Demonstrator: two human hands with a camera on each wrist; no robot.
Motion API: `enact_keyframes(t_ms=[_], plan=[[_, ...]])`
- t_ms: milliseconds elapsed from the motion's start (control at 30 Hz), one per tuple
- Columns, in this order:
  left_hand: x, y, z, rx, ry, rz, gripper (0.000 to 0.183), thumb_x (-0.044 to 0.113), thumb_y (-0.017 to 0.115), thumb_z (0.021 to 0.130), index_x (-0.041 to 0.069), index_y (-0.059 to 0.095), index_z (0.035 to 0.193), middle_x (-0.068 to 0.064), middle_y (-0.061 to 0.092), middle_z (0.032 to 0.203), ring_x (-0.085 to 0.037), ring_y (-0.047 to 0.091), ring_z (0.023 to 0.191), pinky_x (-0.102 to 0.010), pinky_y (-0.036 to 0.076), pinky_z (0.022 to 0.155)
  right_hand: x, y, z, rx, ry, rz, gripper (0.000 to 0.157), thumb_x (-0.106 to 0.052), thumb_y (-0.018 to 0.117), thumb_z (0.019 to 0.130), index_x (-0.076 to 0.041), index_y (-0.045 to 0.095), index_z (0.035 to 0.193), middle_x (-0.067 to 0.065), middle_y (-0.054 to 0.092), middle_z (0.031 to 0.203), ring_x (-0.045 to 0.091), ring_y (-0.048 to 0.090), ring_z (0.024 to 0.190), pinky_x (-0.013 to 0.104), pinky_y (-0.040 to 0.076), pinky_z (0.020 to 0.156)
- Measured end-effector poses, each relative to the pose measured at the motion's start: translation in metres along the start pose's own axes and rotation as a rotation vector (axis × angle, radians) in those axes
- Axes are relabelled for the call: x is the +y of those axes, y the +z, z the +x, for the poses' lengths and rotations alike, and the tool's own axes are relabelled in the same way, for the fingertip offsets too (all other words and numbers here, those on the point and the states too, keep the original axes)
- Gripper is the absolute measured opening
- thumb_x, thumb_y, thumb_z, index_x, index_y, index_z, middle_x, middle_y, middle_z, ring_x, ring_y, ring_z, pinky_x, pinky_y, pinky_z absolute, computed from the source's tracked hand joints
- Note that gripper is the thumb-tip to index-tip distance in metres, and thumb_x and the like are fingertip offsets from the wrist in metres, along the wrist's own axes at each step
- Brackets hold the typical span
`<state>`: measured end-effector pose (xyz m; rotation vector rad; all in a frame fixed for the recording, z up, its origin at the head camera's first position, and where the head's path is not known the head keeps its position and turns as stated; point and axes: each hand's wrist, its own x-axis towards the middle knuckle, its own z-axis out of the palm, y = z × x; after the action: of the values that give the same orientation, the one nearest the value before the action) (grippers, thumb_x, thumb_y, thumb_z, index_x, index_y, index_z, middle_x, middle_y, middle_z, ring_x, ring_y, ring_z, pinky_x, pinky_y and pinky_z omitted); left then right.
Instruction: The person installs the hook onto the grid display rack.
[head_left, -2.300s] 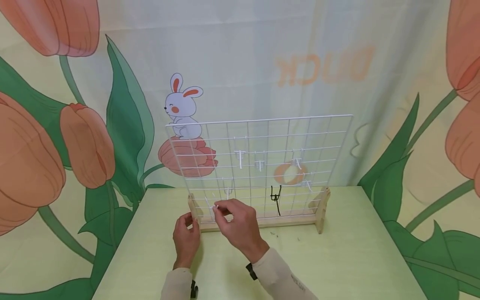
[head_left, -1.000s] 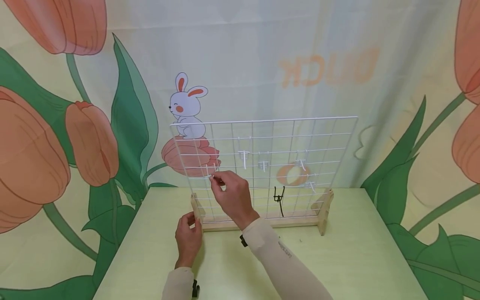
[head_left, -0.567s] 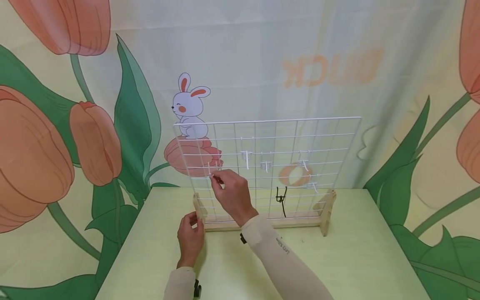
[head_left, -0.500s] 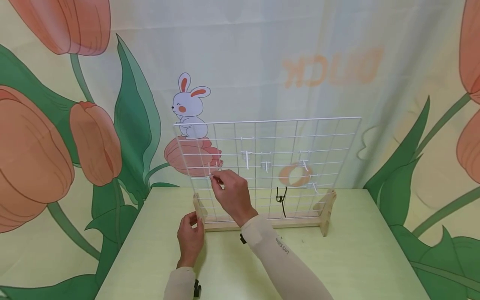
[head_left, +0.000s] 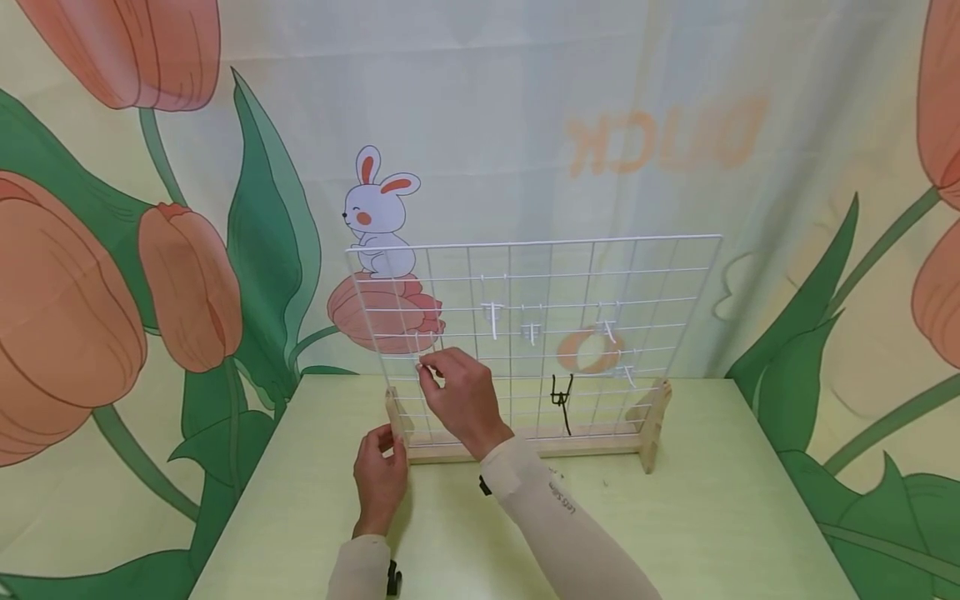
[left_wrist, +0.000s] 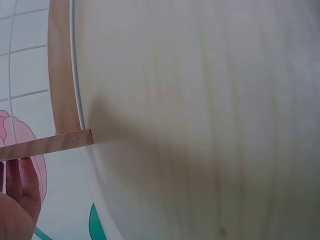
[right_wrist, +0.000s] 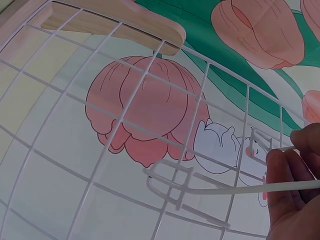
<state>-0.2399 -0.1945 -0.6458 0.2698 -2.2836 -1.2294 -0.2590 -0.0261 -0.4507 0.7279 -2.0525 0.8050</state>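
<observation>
A white wire grid panel (head_left: 551,242) stands in a wooden base. My right hand (head_left: 465,396) pinches a small white hook (right_wrist: 287,148) between thumb and fingers, at the left part of the grid; its upper wires overlap the mesh. Another white hook (right_wrist: 176,186), its long prong running past the hand in the right wrist view, sits on the mesh; the hand hides it in the head view. My left hand (head_left: 380,479) touches the outer side of the left wooden foot (left_wrist: 50,145) with fairly straight fingers.
Several more white hooks hang on the mesh, one at upper middle (head_left: 492,318). A black hook (head_left: 561,398) hangs lower right. The right wooden foot (head_left: 651,433) stands on the pale green table (head_left: 720,500), with tiny dark bits (head_left: 558,475) before the base. A printed curtain (head_left: 480,125) hangs behind.
My right hand has risen along the grid's left part with the white hook, then dropped slightly in the last half second. The left hand stays at the wooden foot. The head view has shifted a little.
</observation>
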Motion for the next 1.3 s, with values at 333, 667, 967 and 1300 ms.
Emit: enact_keyframes(t_ms=[333, 667, 967, 1300], plan=[[0.0, 0.0, 0.0, -0.01, 0.002, -0.028, 0.027, 0.015, 0.07, 0.102, 0.004, 0.065, 0.126, -0.014, 0.071, 0.118, -0.031, 0.075, 0.111, -0.046, 0.066, 0.083, 0.004, 0.0, -0.005, -0.017, 0.008, 0.033, 0.011, -0.013, 0.083, 0.091, -0.007, 0.082, 0.1, 0.004, 0.081, 0.097, 0.014, 0.077, 0.083, 0.023, 0.064, 0.077], [-0.003, 0.002, 0.002, 0.004, 0.017, -0.044, 0.026, 0.014, 0.071, 0.101, 0.005, 0.066, 0.125, -0.013, 0.071, 0.115, -0.029, 0.076, 0.108, -0.043, 0.066, 0.08, 0.003, -0.005, -0.008, -0.038, 0.001, 0.059, 0.017, -0.015, 0.083, 0.091, -0.005, 0.08, 0.104, 0.007, 0.08, 0.095, 0.018, 0.076, 0.079, 0.026, 0.064, 0.073], [0.002, -0.002, 0.004, -0.005, 0.015, -0.044, 0.025, 0.013, 0.069, 0.101, 0.005, 0.066, 0.125, -0.013, 0.072, 0.115, -0.031, 0.075, 0.107, -0.045, 0.066, 0.081, -0.002, -0.028, -0.016, -0.002, 0.031, 0.072, 0.023, -0.024, 0.08, 0.093, -0.008, 0.08, 0.11, 0.003, 0.081, 0.102, 0.015, 0.077, 0.09, 0.028, 0.065, 0.077], [0.015, -0.02, -0.003, -0.115, -0.006, -0.017, 0.046, 0.019, 0.067, 0.103, 0.006, 0.056, 0.145, -0.014, 0.069, 0.131, -0.033, 0.07, 0.12, -0.052, 0.063, 0.091, 0.011, -0.085, -0.064, -0.062, 0.038, 0.023, 0.038, -0.032, 0.083, 0.088, -0.011, 0.077, 0.119, 0.004, 0.078, 0.119, 0.023, 0.072, 0.115, 0.042, 0.064, 0.092]])
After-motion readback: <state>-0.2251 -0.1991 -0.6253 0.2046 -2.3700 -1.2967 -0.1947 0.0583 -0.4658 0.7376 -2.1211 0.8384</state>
